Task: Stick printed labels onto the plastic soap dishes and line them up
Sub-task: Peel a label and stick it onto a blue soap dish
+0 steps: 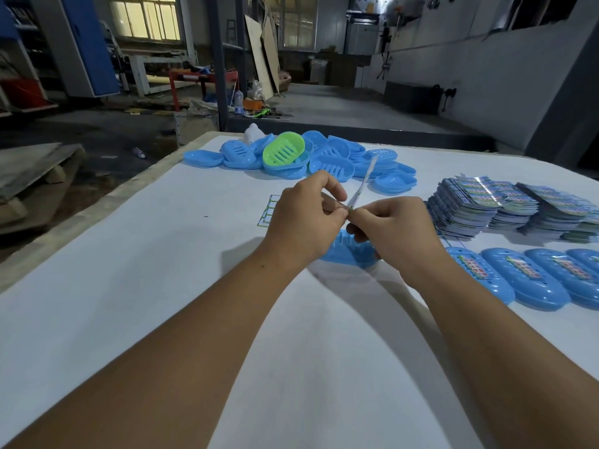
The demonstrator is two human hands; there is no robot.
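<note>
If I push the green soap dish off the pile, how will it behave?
The green soap dish leans tilted on the blue dishes, so it would probably slide or tip easily. It looks like thin slotted plastic, likely light and fairly stiff.

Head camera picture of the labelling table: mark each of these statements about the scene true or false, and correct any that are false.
1. Both hands pinch a label strip. True: the left hand and the right hand hold the label strip between them above the table.
2. The loose pile of dishes at the far edge is all blue. False: one green dish lies among the blue dishes.
3. The labelled dishes are lined up on the right. True.
4. The stacks of printed labels sit on the left side of the table. False: they sit on the right, beyond the labelled row.
</note>
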